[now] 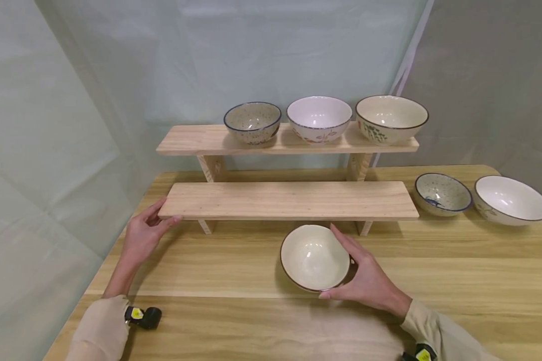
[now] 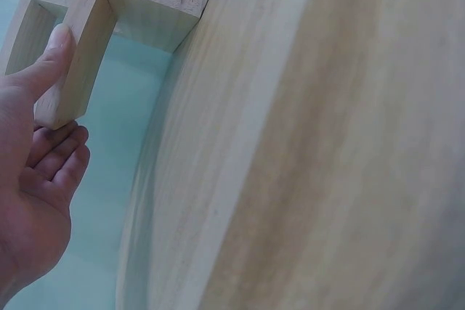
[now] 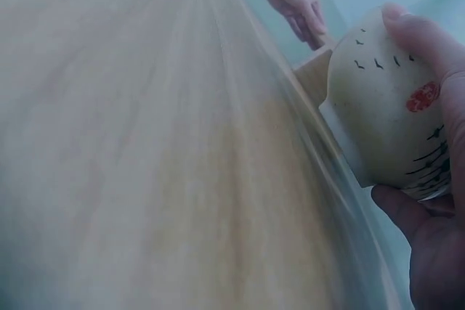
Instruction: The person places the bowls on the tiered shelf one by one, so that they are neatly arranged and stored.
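Cream bowl (image 1: 313, 256) in right hand (image 1: 369, 280)

In the head view, the left sleeve (image 1: 97, 328) is cut off at seven o'clock, the right sleeve (image 1: 442, 328) at five. In the right wrist view, the right hand (image 3: 442, 252) is cropped at four o'clock; the bowl's (image 3: 381, 121) red mark (image 3: 423, 97) is too small to read. The left wrist view crops the left hand (image 2: 33, 186) at nine.

three bowls (image 1: 319, 119) line one upper shelf (image 1: 189, 140), two bowls (image 1: 509, 200) sit on one counter (image 1: 216, 326) and one bowl (image 1: 314, 260) is in one right grip (image 1: 367, 281), six altogether, with one lower shelf (image 1: 289, 200), one left grip (image 1: 143, 236), two sleeves (image 1: 100, 326), two wrist devices (image 1: 148, 318).
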The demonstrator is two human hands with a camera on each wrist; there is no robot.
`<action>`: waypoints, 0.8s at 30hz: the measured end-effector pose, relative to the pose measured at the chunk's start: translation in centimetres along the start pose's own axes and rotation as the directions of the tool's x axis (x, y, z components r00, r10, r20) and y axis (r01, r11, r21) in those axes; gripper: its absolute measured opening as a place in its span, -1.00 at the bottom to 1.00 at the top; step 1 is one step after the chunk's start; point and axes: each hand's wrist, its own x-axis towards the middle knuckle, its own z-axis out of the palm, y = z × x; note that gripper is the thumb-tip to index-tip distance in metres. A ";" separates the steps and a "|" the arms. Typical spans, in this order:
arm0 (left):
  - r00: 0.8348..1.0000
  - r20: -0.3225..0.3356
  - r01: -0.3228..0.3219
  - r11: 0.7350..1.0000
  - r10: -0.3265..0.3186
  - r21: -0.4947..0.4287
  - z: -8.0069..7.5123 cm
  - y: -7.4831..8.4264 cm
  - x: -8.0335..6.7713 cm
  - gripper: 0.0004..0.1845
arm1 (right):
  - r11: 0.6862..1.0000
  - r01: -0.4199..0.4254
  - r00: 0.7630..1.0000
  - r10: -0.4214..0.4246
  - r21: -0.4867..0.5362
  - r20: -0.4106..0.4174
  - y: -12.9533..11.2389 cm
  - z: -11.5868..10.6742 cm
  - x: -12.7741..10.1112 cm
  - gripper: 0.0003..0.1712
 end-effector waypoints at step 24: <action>1.000 0.005 0.010 1.000 -0.010 -0.020 -0.1 0.0 0.0 -0.19 | 0.985 0.049 0.999 -0.048 0.163 -0.008 -3.7 -0.8 2.6 0.39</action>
